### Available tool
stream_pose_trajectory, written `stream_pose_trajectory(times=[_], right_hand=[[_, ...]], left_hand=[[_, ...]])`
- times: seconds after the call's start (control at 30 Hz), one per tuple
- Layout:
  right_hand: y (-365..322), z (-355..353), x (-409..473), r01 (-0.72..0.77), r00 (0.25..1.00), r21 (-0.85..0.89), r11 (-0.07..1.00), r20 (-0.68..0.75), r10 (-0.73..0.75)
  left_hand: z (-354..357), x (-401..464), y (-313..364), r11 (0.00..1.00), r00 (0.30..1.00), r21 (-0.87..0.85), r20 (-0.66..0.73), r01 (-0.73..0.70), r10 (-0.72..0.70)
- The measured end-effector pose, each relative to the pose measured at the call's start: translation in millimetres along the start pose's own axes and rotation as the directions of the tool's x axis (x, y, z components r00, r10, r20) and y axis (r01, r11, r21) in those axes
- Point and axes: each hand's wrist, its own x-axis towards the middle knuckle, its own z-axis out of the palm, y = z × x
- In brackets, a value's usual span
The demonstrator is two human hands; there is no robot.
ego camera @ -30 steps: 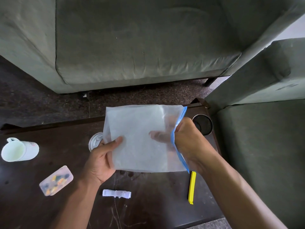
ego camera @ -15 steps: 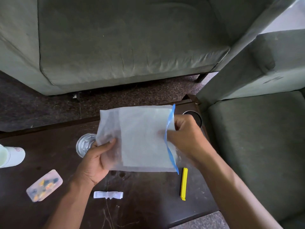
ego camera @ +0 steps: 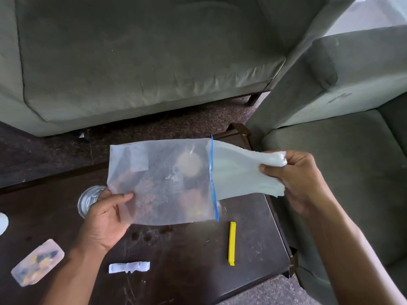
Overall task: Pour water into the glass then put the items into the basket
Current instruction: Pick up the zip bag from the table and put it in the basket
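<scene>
My left hand grips the lower left corner of a clear zip bag with a blue seal strip, held above the dark table. My right hand pinches a folded white cloth that sticks out of the bag's open right side. A glass with water stands on the table just left of my left hand, partly hidden by it. No basket is in view.
On the table lie a yellow clip, a small white wrapper, and a clear box of coloured bits. A white cup's edge shows at far left. Green sofas stand behind and to the right.
My right hand has drawn the white cloth rightwards, mostly out of the bag. The bag now looks see-through. The view has shifted, pushing the white cup to the left edge.
</scene>
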Motion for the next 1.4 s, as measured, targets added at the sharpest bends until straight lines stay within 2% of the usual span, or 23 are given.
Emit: stream_pose_trajectory(times=[0.2, 0.37, 0.5, 0.57, 0.77, 1.0, 1.17, 1.4], right_hand=[[14, -10, 14, 0.022, 0.980, -0.045, 0.999, -0.198, -0.030], [27, -16, 33, -0.014, 0.909, -0.030, 0.999, -0.417, 0.000], [30, -11, 44, -0.056, 0.880, -0.160, 0.986, -0.474, -0.027], [28, -8, 47, -0.059, 0.884, -0.276, 0.959, -0.462, -0.078], [22, 8, 49, 0.063, 0.910, -0.518, 0.853, -0.321, -0.261], [26, 26, 61, 0.103, 0.909, -0.702, 0.705, -0.221, -0.352], [32, 43, 69, 0.081, 0.924, -0.787, 0.612, -0.171, -0.342], [40, 55, 69, 0.150, 0.909, -0.905, 0.399, -0.033, -0.416]], left_hand=[[5, 9, -2, 1.000, 1.000, -0.004, -0.016, -0.023, 0.023], [8, 14, -6, 0.999, 0.999, -0.018, -0.004, -0.039, 0.039], [7, 17, -10, 0.999, 0.999, 0.006, -0.001, -0.041, 0.041], [7, 17, -11, 0.999, 0.999, 0.012, 0.025, -0.045, 0.045], [6, 16, -14, 0.998, 0.999, 0.032, 0.010, -0.052, 0.052], [7, 12, -19, 0.998, 0.999, 0.059, -0.027, -0.032, 0.034], [7, 11, -22, 0.999, 1.000, 0.032, -0.024, -0.010, 0.011], [5, 8, -27, 1.000, 0.999, 0.015, -0.037, 0.011, -0.011]])
